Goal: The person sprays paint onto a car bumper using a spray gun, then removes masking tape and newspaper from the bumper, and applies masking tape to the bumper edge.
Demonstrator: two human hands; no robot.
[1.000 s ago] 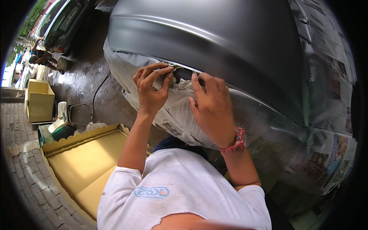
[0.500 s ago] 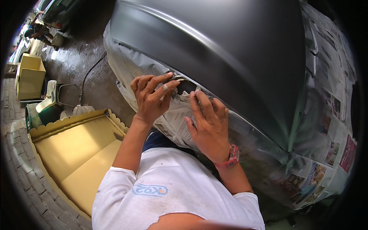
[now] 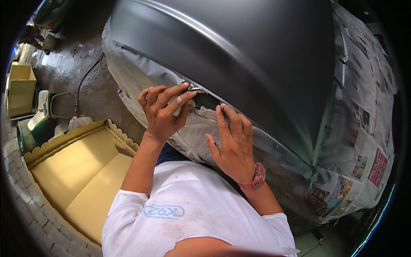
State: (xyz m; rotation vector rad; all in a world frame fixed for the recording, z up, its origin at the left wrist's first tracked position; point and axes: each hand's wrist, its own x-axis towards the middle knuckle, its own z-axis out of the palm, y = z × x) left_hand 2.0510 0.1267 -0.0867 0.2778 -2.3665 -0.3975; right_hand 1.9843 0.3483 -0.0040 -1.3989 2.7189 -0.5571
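A dark, smooth car hood [image 3: 239, 55] slopes in front of me, its near edge running diagonally. Newspaper and thin plastic sheeting [image 3: 197, 135] cover the body below that edge. A ragged gap [image 3: 207, 101] is torn in the covering, with dark space inside. My left hand [image 3: 164, 107] is at the gap's left end, fingers spread, fingertips touching the hood edge and torn paper. My right hand [image 3: 234, 139] lies at its right end, fingertips on the covering under the edge, thumb apart. What lies under the left fingertips is partly hidden.
A yellow scallop-edged box [image 3: 81, 171] stands at my left. Beyond it are a pale chair [image 3: 40, 110], a yellow crate [image 3: 21, 88] and a dark cable [image 3: 78, 96] on the wet floor [image 3: 70, 64]. Newspaper [image 3: 366, 107] drapes the car's right side.
The whole view has shifted slightly, so the car and yellow box sit farther left. Both hands stay at the torn gap, which shows a little more widely between them.
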